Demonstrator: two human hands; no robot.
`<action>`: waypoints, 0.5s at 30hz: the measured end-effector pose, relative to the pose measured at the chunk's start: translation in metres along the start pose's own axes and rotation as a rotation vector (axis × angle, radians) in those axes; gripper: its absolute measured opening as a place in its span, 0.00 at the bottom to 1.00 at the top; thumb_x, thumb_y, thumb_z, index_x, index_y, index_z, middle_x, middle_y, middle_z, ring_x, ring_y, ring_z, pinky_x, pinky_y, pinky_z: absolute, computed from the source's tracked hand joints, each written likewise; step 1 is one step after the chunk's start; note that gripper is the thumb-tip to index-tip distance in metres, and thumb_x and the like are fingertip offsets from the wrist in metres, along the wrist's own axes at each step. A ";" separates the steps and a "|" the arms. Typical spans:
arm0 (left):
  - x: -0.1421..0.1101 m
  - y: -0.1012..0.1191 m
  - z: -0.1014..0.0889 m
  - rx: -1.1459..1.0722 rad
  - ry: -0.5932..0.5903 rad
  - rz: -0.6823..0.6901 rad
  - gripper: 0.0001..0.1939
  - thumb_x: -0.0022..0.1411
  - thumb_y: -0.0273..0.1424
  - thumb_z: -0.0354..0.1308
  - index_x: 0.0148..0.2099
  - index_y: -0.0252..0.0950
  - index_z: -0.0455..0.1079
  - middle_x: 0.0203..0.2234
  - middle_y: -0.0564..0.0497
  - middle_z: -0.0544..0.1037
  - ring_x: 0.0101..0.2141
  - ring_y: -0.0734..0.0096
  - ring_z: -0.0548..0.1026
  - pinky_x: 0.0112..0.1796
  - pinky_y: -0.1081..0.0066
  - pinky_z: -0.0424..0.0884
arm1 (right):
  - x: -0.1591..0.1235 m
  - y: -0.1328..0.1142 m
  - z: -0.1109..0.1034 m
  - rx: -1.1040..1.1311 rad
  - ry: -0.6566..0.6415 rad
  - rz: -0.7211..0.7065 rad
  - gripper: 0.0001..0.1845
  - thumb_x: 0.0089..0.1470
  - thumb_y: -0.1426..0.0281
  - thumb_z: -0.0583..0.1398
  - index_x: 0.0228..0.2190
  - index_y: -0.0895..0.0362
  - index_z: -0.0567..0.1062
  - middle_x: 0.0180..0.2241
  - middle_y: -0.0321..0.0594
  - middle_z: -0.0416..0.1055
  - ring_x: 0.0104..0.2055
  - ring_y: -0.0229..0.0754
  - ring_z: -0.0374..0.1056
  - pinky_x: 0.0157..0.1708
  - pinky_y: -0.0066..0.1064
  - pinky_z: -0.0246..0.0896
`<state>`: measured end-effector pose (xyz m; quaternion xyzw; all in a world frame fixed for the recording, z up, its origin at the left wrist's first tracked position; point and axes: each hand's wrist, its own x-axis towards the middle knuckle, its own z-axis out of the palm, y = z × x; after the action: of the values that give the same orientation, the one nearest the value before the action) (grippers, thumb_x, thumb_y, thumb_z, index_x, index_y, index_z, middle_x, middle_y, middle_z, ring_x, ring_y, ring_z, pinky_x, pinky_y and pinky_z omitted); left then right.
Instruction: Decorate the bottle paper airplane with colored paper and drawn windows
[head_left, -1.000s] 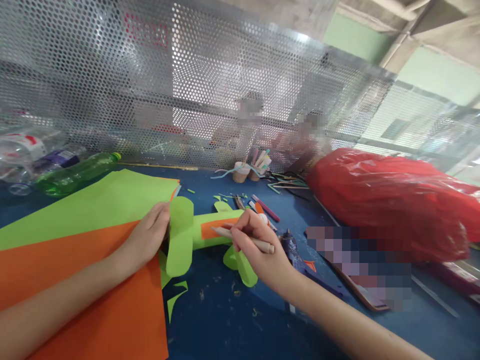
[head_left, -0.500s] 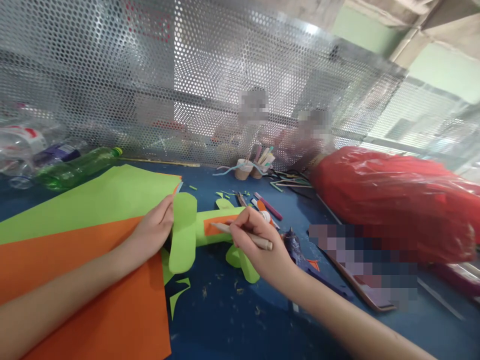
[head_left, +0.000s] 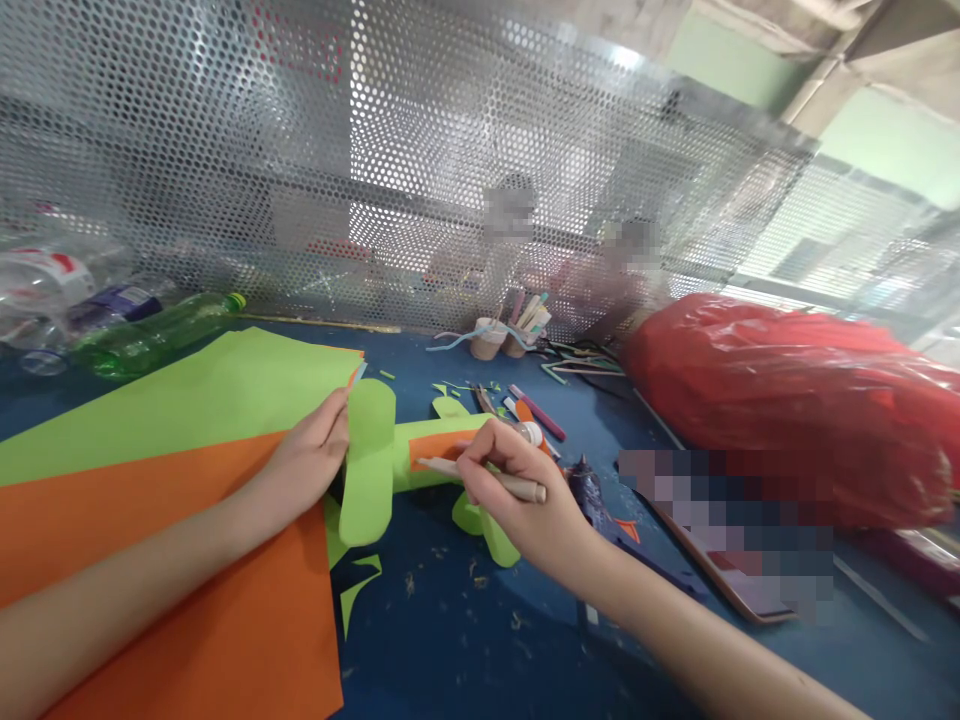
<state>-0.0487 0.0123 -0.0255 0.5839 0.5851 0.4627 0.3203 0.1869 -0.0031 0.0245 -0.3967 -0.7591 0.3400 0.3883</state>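
Note:
My right hand (head_left: 517, 475) is closed round a beige marker (head_left: 525, 488), its tip resting at the orange strip (head_left: 429, 450) on a light-green paper model plane (head_left: 401, 475). The plane lies on its side across the table, with a long rounded green piece (head_left: 367, 460) upright at its left end. Behind that piece, my left hand (head_left: 319, 440) grips the plane's end; its fingertips are partly hidden. Beneath my left forearm lie a large orange sheet (head_left: 247, 610) and a green sheet (head_left: 247, 385). Green paper scraps (head_left: 360, 590) are close by.
Plastic bottles, one of them green (head_left: 157, 335), lie at the far left. Cups of markers (head_left: 489, 340) stand by the perforated metal screen (head_left: 420, 130). Loose pens (head_left: 536, 410), a dark-purple object (head_left: 589, 490), a phone-like slab (head_left: 712, 550) and a red plastic bag (head_left: 787, 400) occupy the right.
The marker's tip has shifted slightly left and down along the orange strip. My left hand keeps its hold, and the plane stays almost where it was.

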 end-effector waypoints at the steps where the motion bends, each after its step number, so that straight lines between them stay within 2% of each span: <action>1: 0.000 0.001 0.000 0.001 0.003 -0.009 0.21 0.64 0.41 0.49 0.58 0.43 0.66 0.52 0.47 0.78 0.52 0.50 0.75 0.50 0.56 0.72 | 0.000 0.001 0.000 -0.001 0.000 -0.003 0.12 0.58 0.71 0.58 0.24 0.53 0.62 0.22 0.31 0.61 0.23 0.34 0.54 0.24 0.28 0.52; 5: -0.003 0.006 -0.001 -0.014 -0.017 -0.033 0.24 0.64 0.39 0.50 0.60 0.40 0.64 0.50 0.46 0.79 0.49 0.49 0.77 0.44 0.58 0.76 | 0.000 0.001 -0.002 0.008 -0.020 0.001 0.09 0.57 0.72 0.57 0.25 0.53 0.63 0.23 0.31 0.62 0.23 0.34 0.56 0.25 0.28 0.54; 8: -0.005 0.010 -0.002 -0.011 -0.032 -0.046 0.24 0.64 0.39 0.50 0.61 0.40 0.64 0.48 0.48 0.80 0.45 0.53 0.79 0.41 0.63 0.77 | 0.000 -0.002 -0.004 0.029 -0.018 0.013 0.08 0.55 0.73 0.57 0.25 0.53 0.64 0.23 0.31 0.62 0.25 0.35 0.59 0.27 0.29 0.56; 12: -0.008 0.017 -0.002 0.000 -0.020 -0.051 0.22 0.65 0.39 0.50 0.60 0.43 0.64 0.51 0.53 0.79 0.48 0.58 0.77 0.42 0.70 0.76 | 0.001 -0.004 -0.004 0.138 0.006 0.045 0.10 0.55 0.70 0.57 0.24 0.52 0.61 0.23 0.32 0.61 0.29 0.38 0.63 0.35 0.33 0.62; 15: -0.009 0.020 -0.002 0.018 -0.014 -0.063 0.22 0.66 0.39 0.49 0.61 0.46 0.64 0.53 0.54 0.77 0.49 0.59 0.77 0.40 0.70 0.77 | 0.002 -0.003 -0.004 0.190 0.022 0.070 0.11 0.55 0.68 0.57 0.24 0.52 0.61 0.21 0.30 0.59 0.25 0.37 0.60 0.33 0.33 0.62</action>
<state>-0.0424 0.0012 -0.0082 0.5712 0.6054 0.4428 0.3335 0.1887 -0.0020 0.0292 -0.3879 -0.7050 0.4194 0.4202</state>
